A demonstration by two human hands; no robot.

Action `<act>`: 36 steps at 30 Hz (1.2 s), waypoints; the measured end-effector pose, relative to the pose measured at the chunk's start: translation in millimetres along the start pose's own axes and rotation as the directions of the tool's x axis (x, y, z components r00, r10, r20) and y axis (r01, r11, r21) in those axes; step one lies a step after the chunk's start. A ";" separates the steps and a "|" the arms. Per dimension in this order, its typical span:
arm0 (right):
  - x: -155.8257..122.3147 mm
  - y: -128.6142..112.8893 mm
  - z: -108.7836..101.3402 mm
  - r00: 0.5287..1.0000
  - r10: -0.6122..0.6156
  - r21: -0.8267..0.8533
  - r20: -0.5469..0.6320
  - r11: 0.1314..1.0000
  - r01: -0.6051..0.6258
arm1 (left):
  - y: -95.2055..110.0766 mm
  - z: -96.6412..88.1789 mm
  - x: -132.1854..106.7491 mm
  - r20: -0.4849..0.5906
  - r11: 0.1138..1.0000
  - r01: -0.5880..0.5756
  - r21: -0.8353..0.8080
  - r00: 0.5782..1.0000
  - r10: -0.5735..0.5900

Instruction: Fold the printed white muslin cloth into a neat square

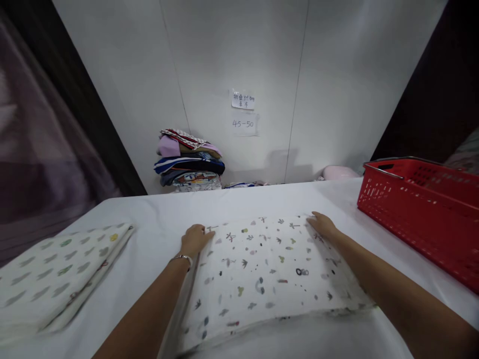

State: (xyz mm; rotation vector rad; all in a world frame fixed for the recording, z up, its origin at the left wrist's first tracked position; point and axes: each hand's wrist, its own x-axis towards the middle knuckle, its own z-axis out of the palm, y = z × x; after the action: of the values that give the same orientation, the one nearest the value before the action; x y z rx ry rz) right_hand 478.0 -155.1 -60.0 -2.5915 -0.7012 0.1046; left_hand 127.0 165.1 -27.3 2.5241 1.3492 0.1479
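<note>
A white cloth [258, 279] printed with small palm trees, leaves and rainbows lies folded in front of me on the white table. My left hand [195, 240], with a silver bracelet at the wrist, is closed on its far left corner. At the far right corner, my right hand [322, 227] grips the edge, thumb and fingers partly hidden by the hand itself. The near edge of the cloth is uneven and slightly blurred, with layers showing.
Another folded cloth [56, 271], with grey cloud-like shapes, lies at the left. A red plastic basket [415, 214] with a metal handle stands at the right. Behind the white table [160, 214] rises a stack of folded fabrics [189, 164], against a wall with paper labels [245, 123].
</note>
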 end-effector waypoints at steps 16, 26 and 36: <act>17.5 7.9 2.8 0.992 -0.072 0.104 -0.099 0.991 0.082 | 18.5 13.2 0.6 -0.159 0.952 0.055 -0.300 0.981 -0.107; -1.4 -27.5 5.8 0.879 -0.462 -0.273 -0.114 0.866 0.419 | 29.6 15.9 -8.3 -0.256 0.981 -0.167 0.099 0.948 0.187; -29.6 -74.4 45.8 0.795 -0.535 -0.136 0.287 0.799 0.586 | 34.8 49.2 -17.0 0.001 0.916 -0.389 0.098 0.920 0.391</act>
State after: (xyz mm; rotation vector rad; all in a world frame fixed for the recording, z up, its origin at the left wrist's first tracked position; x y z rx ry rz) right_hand 409.6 -94.0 -69.3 -2.4632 -1.6345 0.1528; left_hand 156.0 123.2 -63.7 2.8541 0.8576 0.1894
